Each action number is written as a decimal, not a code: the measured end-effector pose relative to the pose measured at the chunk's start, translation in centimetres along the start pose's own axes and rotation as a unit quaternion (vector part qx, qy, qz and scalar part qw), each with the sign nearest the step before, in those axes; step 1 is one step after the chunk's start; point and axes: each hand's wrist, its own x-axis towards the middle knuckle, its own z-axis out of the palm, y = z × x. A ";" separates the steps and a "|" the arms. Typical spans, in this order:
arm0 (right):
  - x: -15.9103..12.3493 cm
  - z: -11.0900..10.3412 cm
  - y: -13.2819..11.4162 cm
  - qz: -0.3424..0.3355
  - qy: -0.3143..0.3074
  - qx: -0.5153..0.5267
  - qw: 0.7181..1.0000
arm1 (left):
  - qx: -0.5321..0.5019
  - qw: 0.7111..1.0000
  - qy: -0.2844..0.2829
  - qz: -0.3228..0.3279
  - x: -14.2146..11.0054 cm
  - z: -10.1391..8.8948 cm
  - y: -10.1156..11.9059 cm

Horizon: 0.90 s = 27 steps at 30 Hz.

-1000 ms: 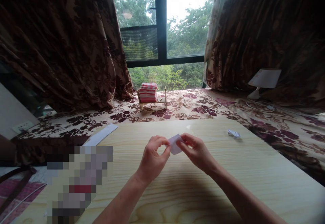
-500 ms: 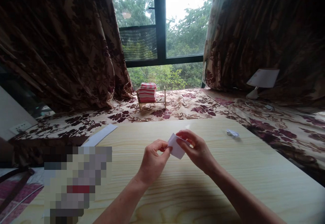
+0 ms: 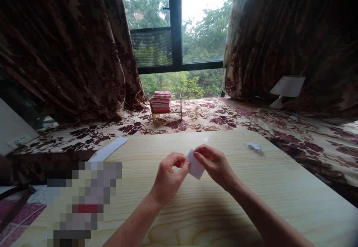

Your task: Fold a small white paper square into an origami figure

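A small white piece of paper (image 3: 196, 168), seemingly folded, is held between both hands above the wooden table (image 3: 156, 146). My left hand (image 3: 171, 176) pinches its left edge with thumb and forefinger. At the upper right edge, my right hand (image 3: 215, 163) is closed on the same paper, thumb in front and fingers bent behind it. The fingertips behind the sheet are hidden. The paper hangs tilted, one corner pointing down.
A small folded white paper piece (image 3: 254, 146) lies at the table's right. A white paper strip (image 3: 112, 148) is at the far left edge, beside a pixelated area. Beyond the table are a little rack with striped cloths (image 3: 161, 102) and a lamp (image 3: 288, 86).
My right fingers have shifted slightly along the paper's top edge, and the paper's lower corner sits a little lower. Both hands keep their hold.
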 end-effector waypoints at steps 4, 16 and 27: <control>0.0 0.1 0.2 0.010 0.009 0.027 1.000 | -0.001 1.000 0.013 0.006 0.0 0.0 0.1; -0.3 0.3 0.2 0.029 -0.021 0.062 0.997 | -0.009 0.999 0.023 -0.023 0.0 0.0 0.3; -0.2 0.3 -0.5 0.019 -0.031 0.055 0.998 | -0.001 0.998 0.045 0.046 0.1 0.0 0.4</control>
